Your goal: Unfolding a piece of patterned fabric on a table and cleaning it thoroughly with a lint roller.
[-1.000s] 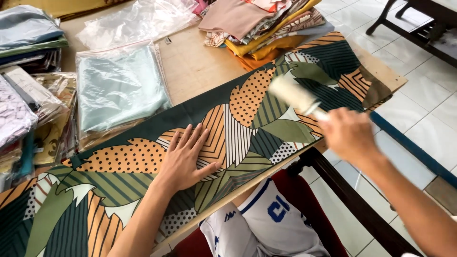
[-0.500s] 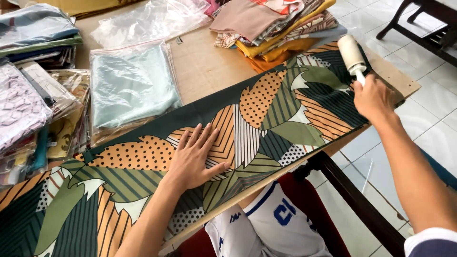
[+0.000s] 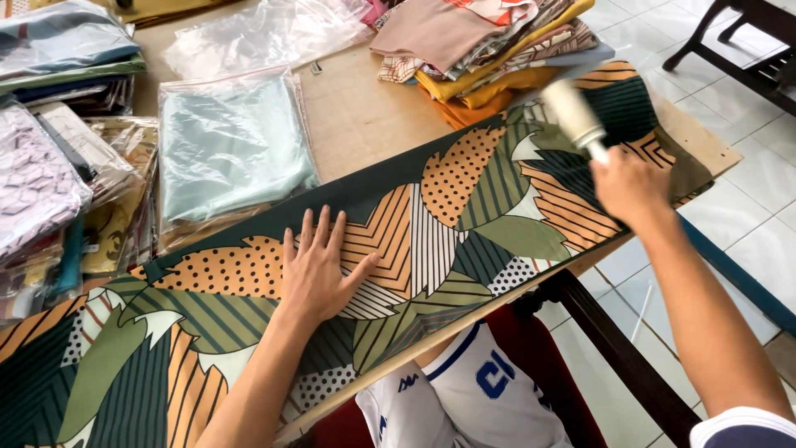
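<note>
- The left hand is laid flat, fingers spread wide, on the leaf-patterned cloth at the frame's centre.
- The cloth is stretched along the bench edge, lower left to upper right.
- A white lint roller, blurred, is gripped by the right hand over the cloth's upper-right end.
- Bagged pale-green fabric is seen upper left.

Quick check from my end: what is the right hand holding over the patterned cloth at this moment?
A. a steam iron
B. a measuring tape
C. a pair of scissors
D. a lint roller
D: the right hand grips the handle of a pale cylindrical lint roller over the far end of the leaf-patterned cloth, while the left hand lies flat on the cloth.
</note>
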